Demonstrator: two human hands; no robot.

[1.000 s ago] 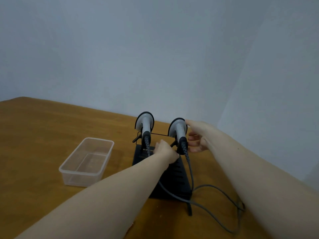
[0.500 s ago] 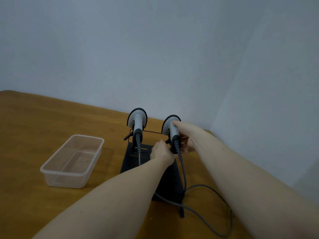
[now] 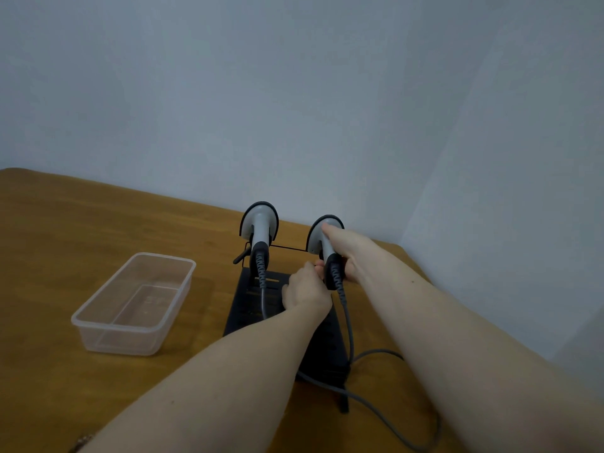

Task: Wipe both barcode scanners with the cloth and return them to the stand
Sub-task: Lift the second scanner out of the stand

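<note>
Wooden table against pale grey wall corner. Head view: black stand near table's far edge, landmark. Left scanner upright in stand, cable hanging down. Right scanner upright at stand's right side; right hand wraps its handle, thumb on head. Left hand beside that handle above stand base, fingers curled; grip cannot be told. Clear plastic container left of stand. Grey cables trail toward viewer.

The 2 scanners, left and right, are light grey with black rims and black handle ends, trailing grey cables. The stand is black. Left of it, a clear colourless tub sits on the orange-brown wood-grain table.
</note>
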